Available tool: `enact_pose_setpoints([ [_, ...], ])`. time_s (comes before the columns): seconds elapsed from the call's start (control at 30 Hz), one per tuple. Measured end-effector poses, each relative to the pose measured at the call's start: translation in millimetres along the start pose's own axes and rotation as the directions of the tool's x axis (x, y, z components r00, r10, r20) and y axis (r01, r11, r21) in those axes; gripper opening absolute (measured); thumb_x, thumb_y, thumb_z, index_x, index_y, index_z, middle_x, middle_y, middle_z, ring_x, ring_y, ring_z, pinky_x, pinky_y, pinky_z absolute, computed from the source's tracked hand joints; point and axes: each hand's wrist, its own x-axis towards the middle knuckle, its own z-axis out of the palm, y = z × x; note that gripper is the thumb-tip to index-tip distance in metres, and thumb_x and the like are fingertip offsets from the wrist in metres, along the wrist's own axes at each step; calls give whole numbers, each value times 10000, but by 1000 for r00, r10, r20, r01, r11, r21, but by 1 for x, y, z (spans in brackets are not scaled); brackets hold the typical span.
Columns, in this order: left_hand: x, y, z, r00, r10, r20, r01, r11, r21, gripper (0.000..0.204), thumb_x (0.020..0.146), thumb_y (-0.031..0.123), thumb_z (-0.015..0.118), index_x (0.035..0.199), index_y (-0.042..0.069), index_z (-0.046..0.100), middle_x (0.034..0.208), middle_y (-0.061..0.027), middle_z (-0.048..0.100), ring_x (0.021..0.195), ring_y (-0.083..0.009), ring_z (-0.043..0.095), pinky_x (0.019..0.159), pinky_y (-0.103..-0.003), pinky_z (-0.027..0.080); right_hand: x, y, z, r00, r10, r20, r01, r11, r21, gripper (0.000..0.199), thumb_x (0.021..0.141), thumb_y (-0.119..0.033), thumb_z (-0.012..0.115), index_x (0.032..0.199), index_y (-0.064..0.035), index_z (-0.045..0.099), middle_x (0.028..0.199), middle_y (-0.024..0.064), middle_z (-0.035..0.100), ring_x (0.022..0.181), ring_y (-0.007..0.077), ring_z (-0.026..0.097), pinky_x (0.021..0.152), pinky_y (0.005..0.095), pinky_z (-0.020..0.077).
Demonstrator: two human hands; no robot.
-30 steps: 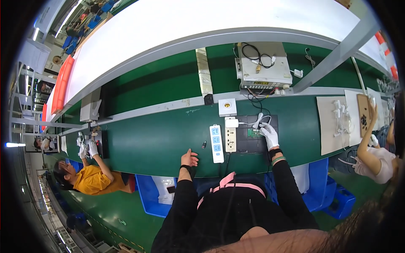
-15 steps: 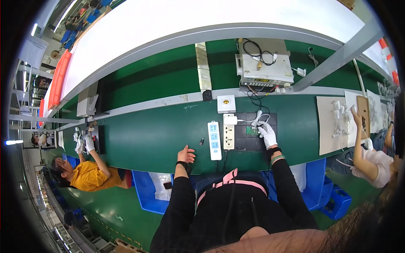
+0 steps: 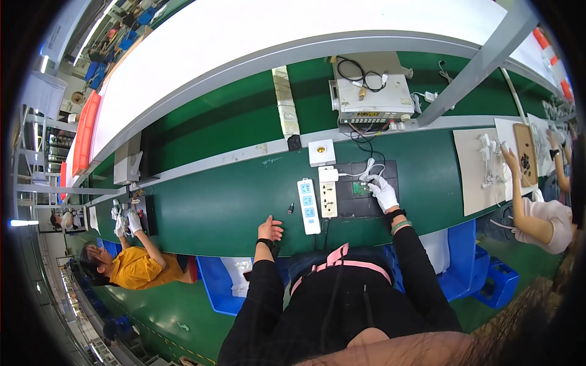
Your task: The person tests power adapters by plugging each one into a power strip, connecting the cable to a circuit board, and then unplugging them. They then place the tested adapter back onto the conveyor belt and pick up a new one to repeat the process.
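Note:
My right hand [image 3: 383,191], in a white glove, rests on a small green circuit board [image 3: 362,188] lying on a black mat [image 3: 369,201], fingers curled over white wires. My bare left hand [image 3: 270,230] lies on the green table [image 3: 207,207] near its front edge, fingers loosely apart, holding nothing. Between the hands lie a white-and-blue power strip [image 3: 307,205] and a beige power strip [image 3: 328,198]. A small dark part [image 3: 290,208] sits left of the blue strip.
A grey test instrument [image 3: 371,97] with coiled cables stands on the shelf behind. A white square socket [image 3: 321,152] lies near it. A person in yellow [image 3: 137,265] works at left, another person [image 3: 540,207] at right. Blue bins [image 3: 220,283] stand below the table.
My left hand has slid slightly left along the table edge. My right hand stays on the circuit board. The view has shifted a little.

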Motion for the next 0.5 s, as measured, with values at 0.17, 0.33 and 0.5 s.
enact_pose_setpoints([
  [0.17, 1, 0, 0, 1000, 5, 3, -5, 1000, 12, 502, 906, 455, 395, 846, 7, 614, 565, -103, 584, 383, -173, 517, 344, -283, 429, -6, 3, 6, 951, -297, -91, 180, 765, -618, 188, 808, -56, 567, 995, -71, 583, 781, 83, 630, 671, 188, 591, 603, 309, 452],
  [0.33, -1, 0, 0, 1000, 5, 0, -5, 1000, 29, 500, 911, 460, 382, 851, 13, 597, 551, -89, 575, 375, -171, 509, 338, -292, 426, -11, -13, 15, 915, -401, -44, 178, 498, -849, 155, 791, -101, 572, 942, -69, 582, 766, 124, 631, 701, 292, 604, 640, 395, 466],
  [0.5, 1, -2, 0, 1000, 2, 12, -2, 1000, 10, 500, 912, 460, 380, 852, 13, 597, 559, -89, 578, 376, -171, 509, 337, -292, 426, -9, -31, 27, 959, -284, -11, 55, 224, -973, 126, 793, -127, 540, 904, -77, 573, 773, 111, 624, 702, 299, 604, 636, 420, 466],
])
